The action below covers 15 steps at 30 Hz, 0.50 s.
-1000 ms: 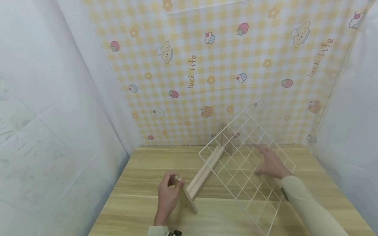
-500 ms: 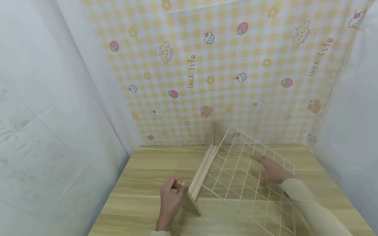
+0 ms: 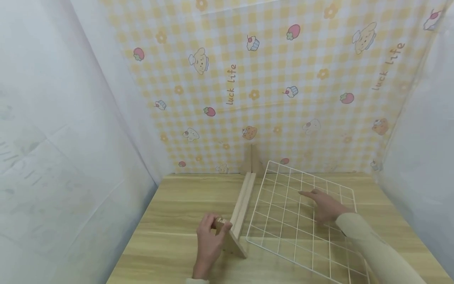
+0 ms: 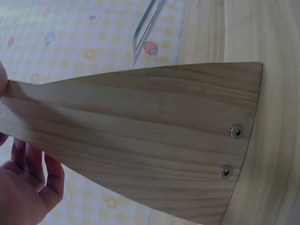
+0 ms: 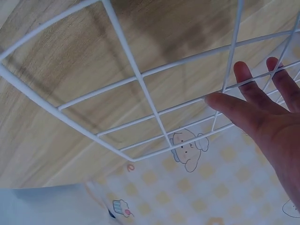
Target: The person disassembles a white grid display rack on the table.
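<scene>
Left hand grips the wooden stand; right hand lies flat on the wire grid panel.

I see my left hand (image 3: 210,244) with its fingers curled around the top of the near end piece of the wooden stand (image 3: 242,209), which sits on the wooden table (image 3: 170,221) and runs away from me toward the checked backdrop (image 3: 248,79). My right hand (image 3: 324,206) is open, fingers straight and spread, resting on the white wire grid panel (image 3: 287,221). The panel lies low over the table to the right of the stand, its left edge just beside the stand's rail. In the right wrist view the fingertips (image 5: 243,70) touch the wires.
</scene>
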Motion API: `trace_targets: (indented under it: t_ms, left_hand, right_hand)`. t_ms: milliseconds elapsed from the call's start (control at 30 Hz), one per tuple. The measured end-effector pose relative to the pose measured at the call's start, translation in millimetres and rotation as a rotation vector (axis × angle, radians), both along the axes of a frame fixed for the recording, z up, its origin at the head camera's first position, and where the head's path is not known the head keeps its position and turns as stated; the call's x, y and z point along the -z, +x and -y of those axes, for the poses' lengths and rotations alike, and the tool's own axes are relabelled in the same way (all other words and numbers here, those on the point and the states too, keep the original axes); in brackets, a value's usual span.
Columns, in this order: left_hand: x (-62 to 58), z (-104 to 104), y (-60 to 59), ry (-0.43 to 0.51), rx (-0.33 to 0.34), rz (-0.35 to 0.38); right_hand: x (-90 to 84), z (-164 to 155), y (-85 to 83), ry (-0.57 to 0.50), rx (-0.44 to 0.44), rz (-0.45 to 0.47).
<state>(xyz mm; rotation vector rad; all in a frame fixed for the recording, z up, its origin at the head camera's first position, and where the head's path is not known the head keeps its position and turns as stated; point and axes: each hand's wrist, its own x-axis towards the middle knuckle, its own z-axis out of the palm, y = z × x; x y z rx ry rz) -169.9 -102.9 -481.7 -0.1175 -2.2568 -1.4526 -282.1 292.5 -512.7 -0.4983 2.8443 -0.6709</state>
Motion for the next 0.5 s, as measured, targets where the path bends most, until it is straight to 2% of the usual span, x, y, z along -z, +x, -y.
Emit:
trace_targets:
  t_ms: [67, 167, 500]
  left_hand:
    - [6.8, 0.6, -2.2, 0.01, 0.003, 0.015]
    - [9.5, 0.8, -2.4, 0.017, 0.012, 0.018]
    - [5.7, -1.7, -0.3, 0.005, -0.018, 0.047]
  right_hand:
    - [-1.0, 1.9, -0.6, 0.005, 0.018, 0.018]
    - [-1.9, 4.7, -2.2, 0.03, 0.02, 0.025]
    - [5.6, 8.1, -9.2, 0.086, 0.019, 0.019]
